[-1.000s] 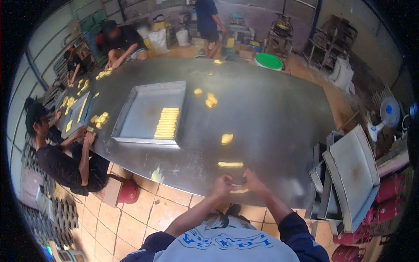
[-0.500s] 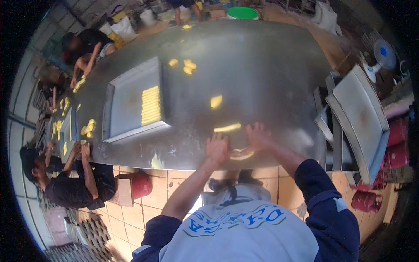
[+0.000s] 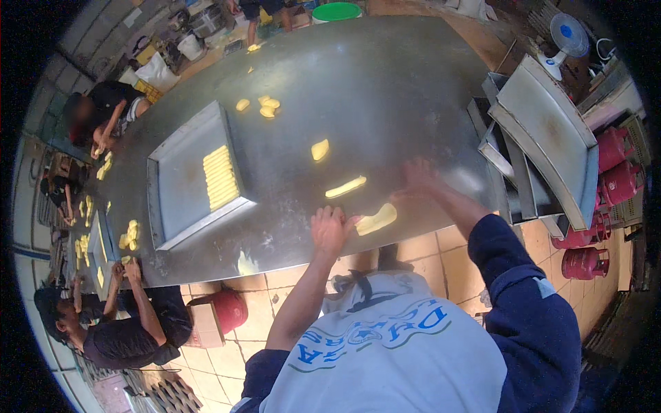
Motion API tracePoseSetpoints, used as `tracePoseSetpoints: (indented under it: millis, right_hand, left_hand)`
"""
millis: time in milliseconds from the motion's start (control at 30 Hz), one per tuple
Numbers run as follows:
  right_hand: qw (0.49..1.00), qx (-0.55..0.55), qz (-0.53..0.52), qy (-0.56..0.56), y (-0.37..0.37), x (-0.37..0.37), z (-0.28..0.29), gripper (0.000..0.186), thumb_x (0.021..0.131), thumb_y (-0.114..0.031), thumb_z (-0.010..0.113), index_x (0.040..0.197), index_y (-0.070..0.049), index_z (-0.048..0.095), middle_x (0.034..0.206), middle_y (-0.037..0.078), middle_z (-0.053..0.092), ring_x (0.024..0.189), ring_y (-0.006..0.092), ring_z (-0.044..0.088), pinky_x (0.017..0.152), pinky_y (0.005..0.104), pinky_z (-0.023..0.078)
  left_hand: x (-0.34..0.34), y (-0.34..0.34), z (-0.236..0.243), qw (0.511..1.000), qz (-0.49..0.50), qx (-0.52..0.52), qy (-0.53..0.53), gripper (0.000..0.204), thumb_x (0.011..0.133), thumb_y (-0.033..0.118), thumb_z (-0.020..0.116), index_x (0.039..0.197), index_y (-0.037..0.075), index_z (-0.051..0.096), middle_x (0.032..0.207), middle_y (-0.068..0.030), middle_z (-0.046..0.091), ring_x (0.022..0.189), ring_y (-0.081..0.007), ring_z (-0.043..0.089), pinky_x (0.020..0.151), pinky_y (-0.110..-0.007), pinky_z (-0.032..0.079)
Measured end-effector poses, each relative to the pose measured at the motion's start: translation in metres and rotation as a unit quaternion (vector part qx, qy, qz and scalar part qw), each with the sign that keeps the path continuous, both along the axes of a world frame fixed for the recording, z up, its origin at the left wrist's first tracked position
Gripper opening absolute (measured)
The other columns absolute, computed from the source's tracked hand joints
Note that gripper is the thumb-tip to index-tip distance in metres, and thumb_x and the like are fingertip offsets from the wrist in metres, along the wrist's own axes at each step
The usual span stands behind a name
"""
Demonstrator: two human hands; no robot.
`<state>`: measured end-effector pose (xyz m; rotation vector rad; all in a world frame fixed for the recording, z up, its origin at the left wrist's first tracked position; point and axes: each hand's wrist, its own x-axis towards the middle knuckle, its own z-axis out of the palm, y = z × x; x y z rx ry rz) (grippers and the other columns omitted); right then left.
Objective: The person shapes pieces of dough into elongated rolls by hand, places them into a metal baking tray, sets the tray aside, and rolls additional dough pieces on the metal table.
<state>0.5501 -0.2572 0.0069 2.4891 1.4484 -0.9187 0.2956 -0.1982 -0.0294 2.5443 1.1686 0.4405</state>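
Note:
A flattened, elongated piece of yellow dough (image 3: 377,219) lies on the metal table (image 3: 385,103) near its front edge. My left hand (image 3: 330,230) rests beside its left end, fingers on the table and thumb touching the dough. Off the dough's right end is my right hand (image 3: 421,180), blurred, its fingers apart and nothing visible in them. Just beyond the flattened piece is a narrow dough strip (image 3: 345,186). Farther off sits a single dough lump (image 3: 320,150), with a few more dough lumps (image 3: 268,107) behind it.
To the left, a metal tray (image 3: 180,175) holds a row of dough strips (image 3: 220,177). Metal trays (image 3: 544,120) are stacked at the right edge. Other people work along the left side, one person (image 3: 127,313) close by. A fan (image 3: 569,36) stands behind the trays.
The piece between my hands was narrow and mostly covered; now it lies uncovered, broader and flat. My right hand has moved away from it. The whole view has shifted slightly.

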Motion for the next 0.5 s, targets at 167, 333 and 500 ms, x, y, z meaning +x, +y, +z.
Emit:
tracePoseSetpoints:
  millis: [167,333,500]
  right_hand:
    - [0.993,-0.055,0.103,-0.004,-0.001,-0.010,-0.018,0.123,0.044,-0.063,0.079,0.141,-0.014,0.020,0.143,0.026,0.016,0.133,0.0442,0.014,0.098,0.0635,0.024]
    - [0.998,-0.044,-0.018,-0.047,0.004,-0.026,-0.028,0.125,0.045,-0.064,0.078,0.142,-0.016,0.018,0.142,0.027,0.018,0.133,0.0439,0.014,0.099,0.0632,0.023]
    - [0.998,-0.014,0.051,-0.022,-0.003,-0.008,-0.008,0.121,0.048,-0.066,0.076,0.141,-0.013,0.020,0.140,0.027,0.020,0.132,0.0440,0.016,0.098,0.0636,0.022]
  left_hand:
    - [0.016,-0.002,0.008,0.999,0.005,-0.029,0.029,0.062,0.068,0.067,0.060,0.077,0.006,0.064,0.089,-0.0113,0.059,0.095,-0.0270,0.053,0.079,-0.040,0.041]
    - [0.034,-0.009,0.009,0.995,0.008,-0.035,0.093,0.067,0.062,0.071,0.062,0.080,0.006,0.065,0.097,-0.0126,0.058,0.099,-0.0277,0.051,0.082,-0.041,0.041]
    - [0.020,-0.006,0.016,0.996,-0.030,-0.064,0.054,0.064,0.062,0.068,0.065,0.081,0.007,0.065,0.096,-0.0127,0.058,0.100,-0.0273,0.051,0.083,-0.040,0.040]
